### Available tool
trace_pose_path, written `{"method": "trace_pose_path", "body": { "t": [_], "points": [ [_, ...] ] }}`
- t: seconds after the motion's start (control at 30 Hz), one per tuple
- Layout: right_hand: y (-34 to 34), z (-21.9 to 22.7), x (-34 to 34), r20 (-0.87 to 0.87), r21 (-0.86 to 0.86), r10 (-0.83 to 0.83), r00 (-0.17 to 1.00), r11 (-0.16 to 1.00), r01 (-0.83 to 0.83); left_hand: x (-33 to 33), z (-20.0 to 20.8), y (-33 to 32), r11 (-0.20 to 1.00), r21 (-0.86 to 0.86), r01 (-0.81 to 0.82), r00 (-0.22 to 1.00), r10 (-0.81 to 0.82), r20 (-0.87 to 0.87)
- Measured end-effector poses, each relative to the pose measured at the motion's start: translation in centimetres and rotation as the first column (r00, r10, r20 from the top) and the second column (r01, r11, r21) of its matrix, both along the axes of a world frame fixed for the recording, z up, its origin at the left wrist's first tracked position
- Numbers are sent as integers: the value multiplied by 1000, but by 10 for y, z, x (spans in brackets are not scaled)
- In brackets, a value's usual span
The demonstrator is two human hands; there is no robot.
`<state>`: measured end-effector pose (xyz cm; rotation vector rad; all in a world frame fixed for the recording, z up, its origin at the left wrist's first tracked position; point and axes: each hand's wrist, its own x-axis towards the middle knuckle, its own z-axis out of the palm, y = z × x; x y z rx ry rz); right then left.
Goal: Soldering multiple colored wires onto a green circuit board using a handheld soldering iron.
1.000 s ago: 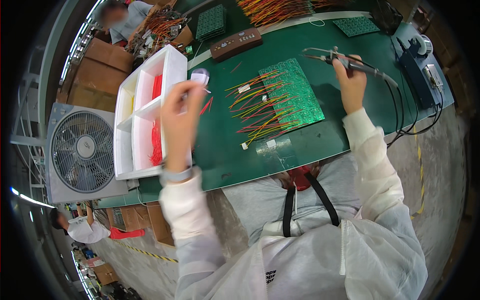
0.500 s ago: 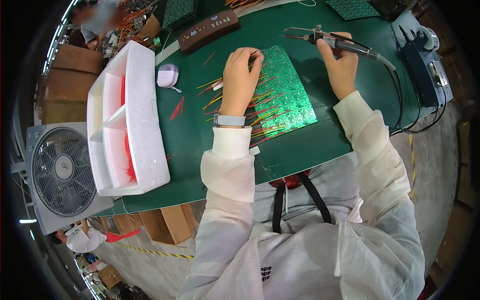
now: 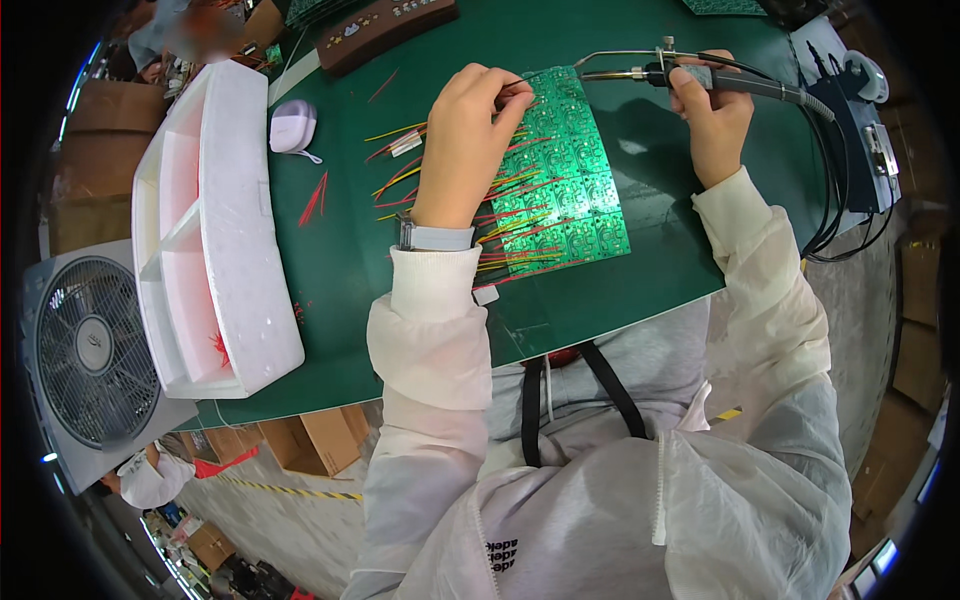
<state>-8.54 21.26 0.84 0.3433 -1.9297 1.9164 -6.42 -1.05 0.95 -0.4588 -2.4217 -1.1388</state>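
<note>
Green circuit board lies lengthwise away from the body on the tabletop; left hand pinches a wire at its far end, right hand is clamped on soldering iron, tip aimed leftward at that spot

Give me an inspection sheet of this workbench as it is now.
Surface: green table.
Job's things: green circuit board with red and yellow wires; soldering iron.
Clutter: white foam tray, loose red wires, small white case, brown panel.
Hands: left hand on a wire at the board; right hand grips the iron.
Cables: black cable runs to blue station.
Surroundings: fan, cardboard boxes.
</note>
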Motion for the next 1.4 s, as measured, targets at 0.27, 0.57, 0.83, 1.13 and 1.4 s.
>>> {"method": "trace_pose_path", "body": {
  "t": [0.27, 0.57, 0.83, 1.13, 1.4],
  "points": [
    [-5, -7, 6, 1, 108, 47, 999, 993, -47, -2, -1, 0, 998, -52, 20, 998, -23, -57],
    [-8, -9, 8, 30, 138, 35, 999, 990, -39, -4, -5, 0, 1000, -11, 28, 999, -29, -34],
    [-6, -11, 7, 8, 177, 67, 998, 982, -67, -4, -8, -2, 1000, -15, 27, 999, -27, -24],
    [-7, -10, 8, -27, 202, 64, 998, 978, -57, -4, -7, -2, 1000, -20, 20, 999, -21, -40],
    [-6, -11, 7, -36, 203, 90, 995, 976, -81, -4, -6, -1, 999, -18, 29, 999, -30, -39]
  ]
}}
